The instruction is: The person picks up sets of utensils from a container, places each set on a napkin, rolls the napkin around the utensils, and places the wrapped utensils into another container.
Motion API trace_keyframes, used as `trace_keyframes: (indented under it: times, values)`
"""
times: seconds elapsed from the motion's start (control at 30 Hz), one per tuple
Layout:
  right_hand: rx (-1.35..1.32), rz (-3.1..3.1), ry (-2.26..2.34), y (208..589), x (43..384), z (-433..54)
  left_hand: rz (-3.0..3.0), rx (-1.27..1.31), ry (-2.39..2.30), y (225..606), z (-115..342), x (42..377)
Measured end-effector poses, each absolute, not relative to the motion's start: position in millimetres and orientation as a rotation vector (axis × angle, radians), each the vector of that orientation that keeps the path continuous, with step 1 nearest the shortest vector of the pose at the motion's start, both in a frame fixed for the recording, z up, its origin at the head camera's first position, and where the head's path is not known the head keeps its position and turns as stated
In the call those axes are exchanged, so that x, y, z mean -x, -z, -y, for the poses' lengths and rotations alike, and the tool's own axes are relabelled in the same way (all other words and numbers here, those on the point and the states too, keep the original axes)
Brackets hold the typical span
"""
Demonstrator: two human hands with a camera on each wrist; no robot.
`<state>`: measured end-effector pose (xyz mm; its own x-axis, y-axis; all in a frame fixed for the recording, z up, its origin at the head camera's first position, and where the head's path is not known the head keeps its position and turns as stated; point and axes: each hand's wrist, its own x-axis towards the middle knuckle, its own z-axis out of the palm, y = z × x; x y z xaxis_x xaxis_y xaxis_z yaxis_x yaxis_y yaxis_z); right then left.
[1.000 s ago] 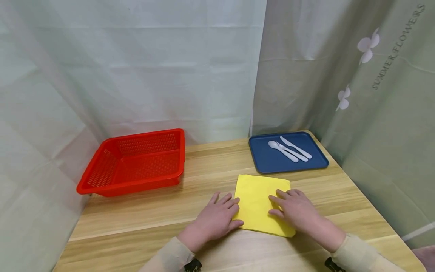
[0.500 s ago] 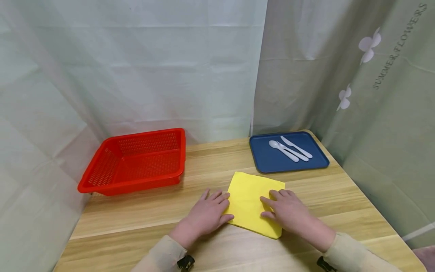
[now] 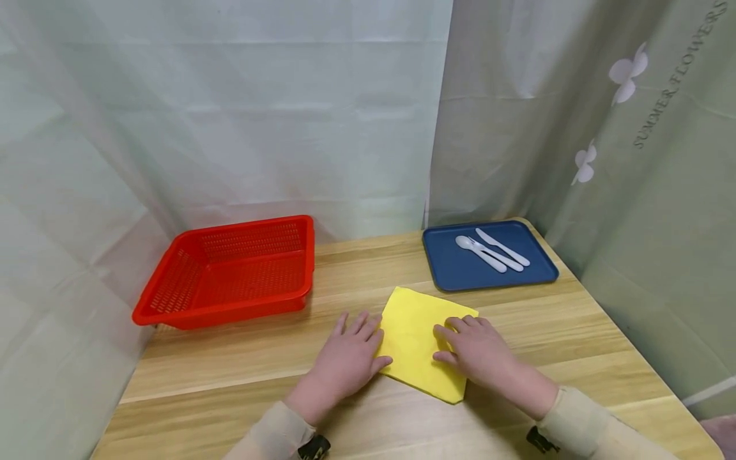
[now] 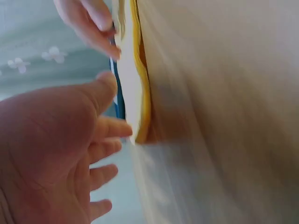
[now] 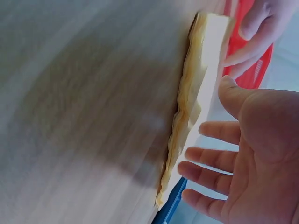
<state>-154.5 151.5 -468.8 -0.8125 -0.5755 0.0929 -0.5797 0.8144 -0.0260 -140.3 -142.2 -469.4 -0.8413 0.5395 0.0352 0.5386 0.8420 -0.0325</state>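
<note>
Pale, faintly creased curtains (image 3: pixel 259 128) hang around a wood-grained table (image 3: pixel 575 345). Toward 1 o'clock, the folds carry pale flowers (image 3: pixel 628 73) and the lettering SUMMER FLOWERS (image 3: pixel 681 73).

A yellow cloth (image 3: pixel 411 342) lies flat on the near half of the table, between the two hands. From above it looks almost square, so no long axis can be told. It sits turned a little clockwise: its corners point to 11, 2, 5 and 8 o'clock, and its side edges run from between 6 and 7 toward between 12 and 1. Both wrist views show it as a thin stack of layers with a wavy edge.

At its 9 o'clock side, the left hand (image 3: pixel 347 358) has its fingers spread and touches the edge, pinching nothing. At 3 o'clock, the right hand (image 3: pixel 483 348) reaches over it, fingers apart and lightly bent; how firmly they press cannot be told. A black band (image 3: pixel 314 446) shows by the left sleeve (image 3: pixel 278 431).

At 1 o'clock from the cloth, just beyond it, is a blue tray (image 3: pixel 460 275). On it, a white spoon (image 3: pixel 482 254), fork (image 3: pixel 497 255) and knife (image 3: pixel 505 247) point their heads toward 10. Between 9 and 10 o'clock, well apart, stands a red basket (image 3: pixel 230 313).
</note>
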Motion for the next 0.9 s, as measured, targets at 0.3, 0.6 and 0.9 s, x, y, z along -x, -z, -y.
trace_keyframes:
  times: [0.3, 0.6, 0.9]
  values:
    - [-1.004, 2.934, -0.130, 469, 167, -155, 2.999, 0.878, -0.047, 468, 122, 121]
    - [-1.022, 3.061, -0.204, 468, 170, -153, 3.016, 0.829, -0.045, 473, 127, 123]
    - [-1.033, 3.113, -0.207, 471, 172, -138, 3.082, 0.748, -0.018, 473, 141, 130]
